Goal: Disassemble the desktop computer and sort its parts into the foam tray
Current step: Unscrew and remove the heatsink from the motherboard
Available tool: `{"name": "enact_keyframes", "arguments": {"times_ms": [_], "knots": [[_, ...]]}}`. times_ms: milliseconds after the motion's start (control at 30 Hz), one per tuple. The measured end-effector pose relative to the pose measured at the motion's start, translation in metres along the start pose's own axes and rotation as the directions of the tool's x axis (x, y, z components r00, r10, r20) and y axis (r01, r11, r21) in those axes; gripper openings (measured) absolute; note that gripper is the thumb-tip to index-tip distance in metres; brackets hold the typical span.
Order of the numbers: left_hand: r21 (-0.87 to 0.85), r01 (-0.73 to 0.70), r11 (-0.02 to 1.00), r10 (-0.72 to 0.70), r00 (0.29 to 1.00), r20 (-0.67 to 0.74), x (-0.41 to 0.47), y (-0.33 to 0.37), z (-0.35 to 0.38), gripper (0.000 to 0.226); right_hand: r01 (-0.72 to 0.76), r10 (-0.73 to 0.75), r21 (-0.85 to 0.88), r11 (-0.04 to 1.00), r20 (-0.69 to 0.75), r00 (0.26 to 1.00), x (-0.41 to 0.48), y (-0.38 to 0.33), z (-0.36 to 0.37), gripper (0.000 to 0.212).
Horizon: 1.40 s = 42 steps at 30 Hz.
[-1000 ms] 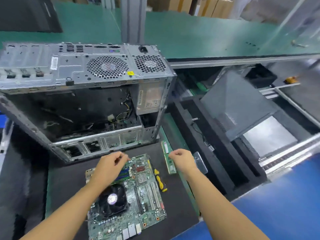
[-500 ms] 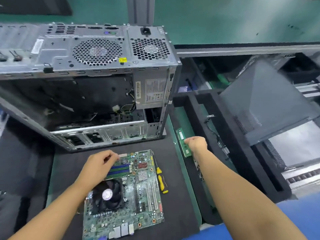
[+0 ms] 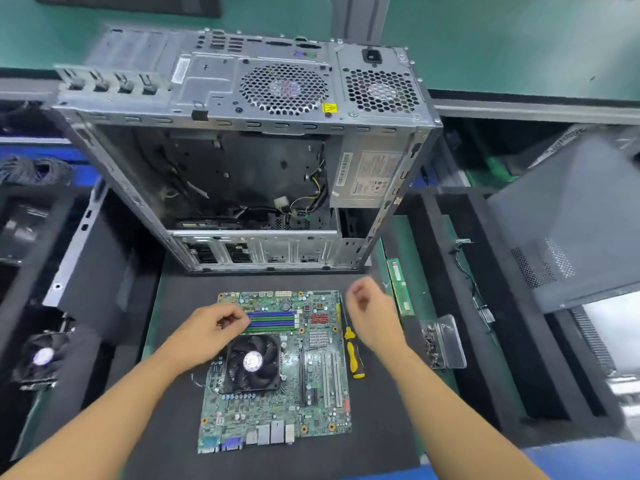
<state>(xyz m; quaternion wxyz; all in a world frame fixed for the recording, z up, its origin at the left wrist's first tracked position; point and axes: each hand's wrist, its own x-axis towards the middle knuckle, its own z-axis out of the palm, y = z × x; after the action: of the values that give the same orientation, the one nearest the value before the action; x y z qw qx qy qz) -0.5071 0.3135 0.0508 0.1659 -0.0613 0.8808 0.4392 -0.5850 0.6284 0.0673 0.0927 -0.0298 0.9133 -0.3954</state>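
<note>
The green motherboard (image 3: 277, 372) with its black cooler fan (image 3: 252, 362) lies flat on the black mat in front of the opened metal computer case (image 3: 242, 98). My left hand (image 3: 211, 327) sits at the left end of the blue and green memory slots (image 3: 273, 320), fingers curled down onto them; what they hold is hidden. My right hand (image 3: 370, 317) hovers blurred over the board's right edge, loosely curled and empty. A green memory module (image 3: 400, 287) lies on the green strip just left of the black foam tray (image 3: 436, 271).
A yellow-handled screwdriver (image 3: 353, 355) lies along the board's right edge. A clear box of screws (image 3: 445, 341) and a thin cable (image 3: 474, 282) are on the foam tray. The grey side panel (image 3: 571, 220) leans at right. A loose fan (image 3: 41, 355) sits far left.
My right hand has let go of the memory module by the foam tray and drawn back toward the motherboard. My left hand stays at the memory slots. The view has tilted down.
</note>
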Motion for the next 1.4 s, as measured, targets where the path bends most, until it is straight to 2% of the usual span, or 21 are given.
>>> {"name": "enact_keyframes", "arguments": {"times_ms": [67,100,167,233,300,433,500,600,733,800,900,1000,1067,1200,1400], "knots": [[-0.011,-0.01,1.0,0.009,1.0,-0.014,-0.005,-0.007,0.0,0.011,0.089,-0.071,-0.108,0.99,0.156,0.985,-0.014,-0.014,0.017,0.015],[-0.016,-0.025,1.0,0.025,0.999,-0.022,-0.008,-0.009,-0.001,0.013,0.084,-0.059,-0.128,0.988,0.185,0.981,-0.019,-0.018,0.023,0.016],[0.002,-0.057,0.998,0.057,0.998,-0.022,-0.013,-0.011,-0.002,0.015,-0.018,0.045,-0.138,0.99,0.189,0.981,-0.027,-0.018,0.03,0.02],[0.029,-0.088,0.996,0.089,0.996,-0.024,-0.017,-0.014,-0.003,0.016,-0.118,0.154,-0.266,0.957,0.121,0.981,-0.037,-0.014,0.033,0.019],[0.031,-0.111,0.993,0.113,0.991,-0.067,-0.021,-0.018,-0.005,0.017,-0.18,0.196,-0.369,0.912,0.004,0.981,-0.047,-0.01,0.035,0.021],[0.006,-0.107,0.994,0.107,0.989,-0.101,-0.029,-0.028,-0.007,0.019,-0.316,0.277,-0.375,0.871,-0.154,0.948,-0.058,0.0,0.038,0.028],[-0.012,-0.11,0.994,0.109,0.992,-0.066,-0.036,-0.034,-0.009,0.019,-0.361,0.313,-0.403,0.841,-0.182,0.932,-0.061,0.006,0.035,0.026],[-0.05,-0.112,0.992,0.113,0.994,0.005,-0.047,-0.044,-0.009,0.021,-0.34,0.299,-0.537,0.772,-0.165,0.94,-0.068,0.012,0.034,0.023],[-0.091,-0.102,0.991,0.11,0.99,0.088,-0.058,-0.054,0.0,0.019,-0.37,0.319,-0.462,0.806,-0.187,0.929,-0.078,0.009,0.039,0.013],[-0.111,-0.103,0.988,0.114,0.989,0.093,-0.059,-0.054,0.003,0.02,-0.351,0.298,-0.302,0.886,-0.208,0.932,-0.082,0.001,0.041,0.009],[-0.098,-0.152,0.983,0.156,0.987,0.031,-0.055,-0.053,0.002,0.03,-0.232,0.212,-0.082,0.969,-0.196,0.957,-0.088,-0.019,0.039,0.01],[-0.079,-0.179,0.981,0.178,0.984,-0.011,-0.05,-0.049,-0.002,0.035,-0.114,0.116,0.021,0.993,-0.216,0.97,-0.093,-0.04,0.036,0.017],[-0.069,-0.2,0.977,0.2,0.98,-0.01,-0.047,-0.046,-0.002,0.031,-0.056,0.066,0.052,0.997,-0.213,0.975,-0.095,-0.053,0.033,0.018],[-0.081,-0.191,0.978,0.186,0.981,-0.06,-0.04,-0.033,-0.002,0.025,-0.023,0.038,0.099,0.995,-0.15,0.988,-0.096,-0.074,0.026,0.005],[-0.037,-0.246,0.969,0.246,0.969,-0.003,-0.034,-0.005,-0.008,0.035,-0.015,0.003,-0.062,0.998,-0.193,0.981,-0.096,-0.091,0.017,0.037]]}}
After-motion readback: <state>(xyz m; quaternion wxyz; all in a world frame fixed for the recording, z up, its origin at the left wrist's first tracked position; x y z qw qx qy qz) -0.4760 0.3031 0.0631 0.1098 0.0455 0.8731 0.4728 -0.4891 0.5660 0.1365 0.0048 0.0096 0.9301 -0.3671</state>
